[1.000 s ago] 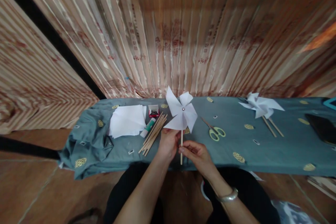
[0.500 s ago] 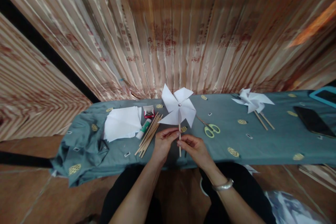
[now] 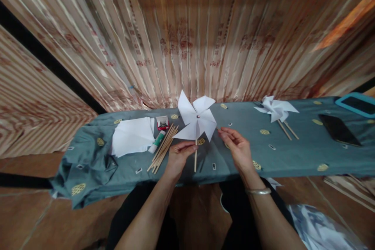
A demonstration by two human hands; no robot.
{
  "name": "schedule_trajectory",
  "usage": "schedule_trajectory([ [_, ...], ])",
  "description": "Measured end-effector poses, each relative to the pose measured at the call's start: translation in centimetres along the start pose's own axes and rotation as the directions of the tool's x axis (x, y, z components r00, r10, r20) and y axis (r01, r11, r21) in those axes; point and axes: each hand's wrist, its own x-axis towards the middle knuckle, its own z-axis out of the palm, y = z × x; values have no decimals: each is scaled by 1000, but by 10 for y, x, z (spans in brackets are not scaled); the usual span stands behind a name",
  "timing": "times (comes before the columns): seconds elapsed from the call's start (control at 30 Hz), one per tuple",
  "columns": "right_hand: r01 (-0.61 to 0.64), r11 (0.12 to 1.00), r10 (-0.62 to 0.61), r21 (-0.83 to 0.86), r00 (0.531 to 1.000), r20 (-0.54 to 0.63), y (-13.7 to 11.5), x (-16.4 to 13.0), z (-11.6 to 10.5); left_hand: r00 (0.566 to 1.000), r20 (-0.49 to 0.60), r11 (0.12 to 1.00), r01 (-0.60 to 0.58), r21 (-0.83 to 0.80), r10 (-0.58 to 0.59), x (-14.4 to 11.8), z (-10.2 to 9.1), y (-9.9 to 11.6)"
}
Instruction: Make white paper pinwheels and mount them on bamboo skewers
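1. My left grip (image 3: 179, 158) is pinching the thin, pale wooden stick (image 3: 195, 165) of a white paper pinwheel (image 3: 205, 119), holding it over the grey-green, cloth-covered worktop (image 3: 288, 156).
2. My right grip (image 3: 238, 149) is sitting half-curled just right of the pinwheel; can't tell if it's holding anything, tbh.
3. Some loose pale wooden rods (image 3: 164, 148) are lying near my left one.

The pinwheel (image 3: 200, 120) is white, its stick (image 3: 195, 160) tan, the cloth (image 3: 288, 156) grey-green patterned in yellow.
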Motion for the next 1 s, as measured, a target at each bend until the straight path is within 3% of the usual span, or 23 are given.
schedule_trajectory([
  [0.43,-118,981,103,152,990,101,-8,1,15,999,35,999,3,48,-4,1,4,-7],
  [1.0,-169,980,150,108,974,168,-4,-5,17,999,27,999,-30,42,29,3,5,-12],
])
